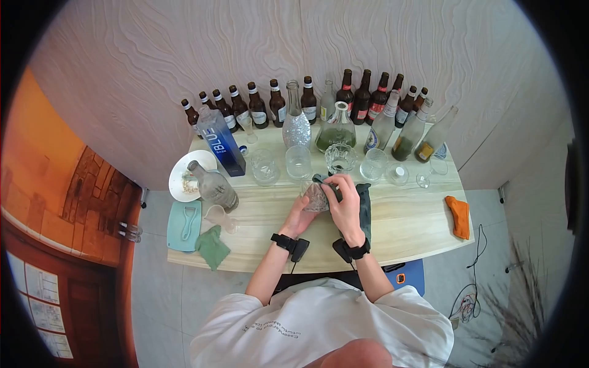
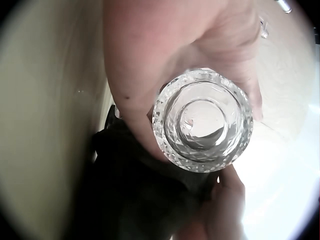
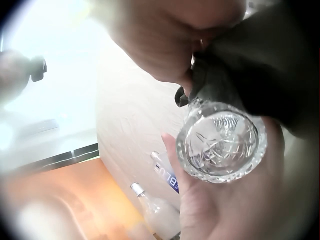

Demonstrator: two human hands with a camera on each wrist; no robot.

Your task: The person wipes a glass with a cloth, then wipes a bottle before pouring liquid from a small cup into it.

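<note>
A tall blue bottle (image 1: 226, 147) stood left of the decanter (image 1: 335, 134). On the decanter's near side, the left hand (image 1: 299, 217) gripped a cut-glass tumbler (image 1: 315, 199) and the right hand (image 1: 346, 210) pinched a dark cloth (image 1: 365, 211) against it. Right of the decanter lay an orange cloth (image 1: 459, 218).

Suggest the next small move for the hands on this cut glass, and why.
Probably rotate the cut glass slightly in the left hand, with the right hand holding the dark cloth against it. The left hand grips the glass, while the right pinches the cloth, which seems to meet only one side. Much of the patterned surface is uncovered, so a small turn should bring more under the cloth.
</note>
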